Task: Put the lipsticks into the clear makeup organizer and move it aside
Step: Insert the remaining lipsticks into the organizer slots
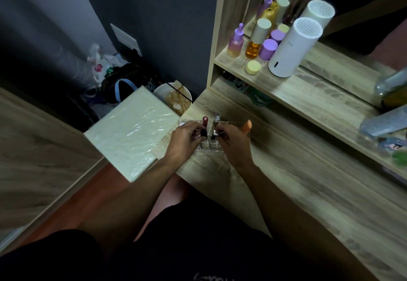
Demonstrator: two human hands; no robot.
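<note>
left hand (186, 136): pinching dark-red lipstick (205, 124) | right hand (231, 140): pinching silver lipstick (215, 122) | both upright in clear makeup organizer (208, 145), between the hands, on bench (275, 170) | risk: tubes catching compartment walls, tipping organizer

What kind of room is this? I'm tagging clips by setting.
Probably a bedroom vanity corner: a wooden dressing table with a mirror, skincare bottles on its shelf, and lipsticks standing in a clear organizer.
</note>
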